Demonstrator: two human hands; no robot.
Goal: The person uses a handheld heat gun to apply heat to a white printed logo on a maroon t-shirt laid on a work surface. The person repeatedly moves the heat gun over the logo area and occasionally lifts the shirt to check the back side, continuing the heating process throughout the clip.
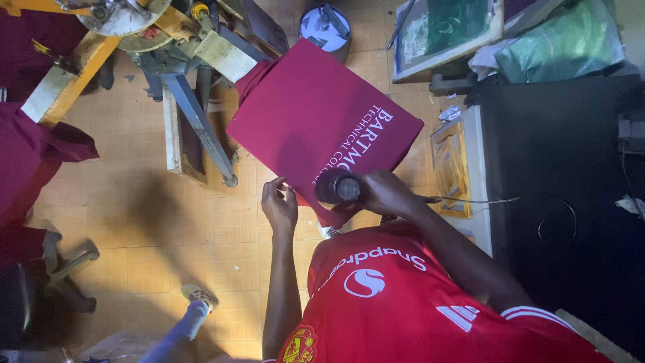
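Observation:
A maroon garment with white printed lettering lies stretched flat on a tilted printing board. My left hand rests at the board's near edge, its fingers touching the cloth's border and holding nothing. My right hand grips a dark round-barrelled heat tool, its nozzle close over the near end of the white lettering. A thin cord runs from the tool to the right. My red jersey fills the lower middle.
A printing press with metal arms stands at upper left. Nearby are a round bucket, a framed screen, a green plastic bag, a dark table, and maroon cloth. A leg with a light shoe shows at lower left.

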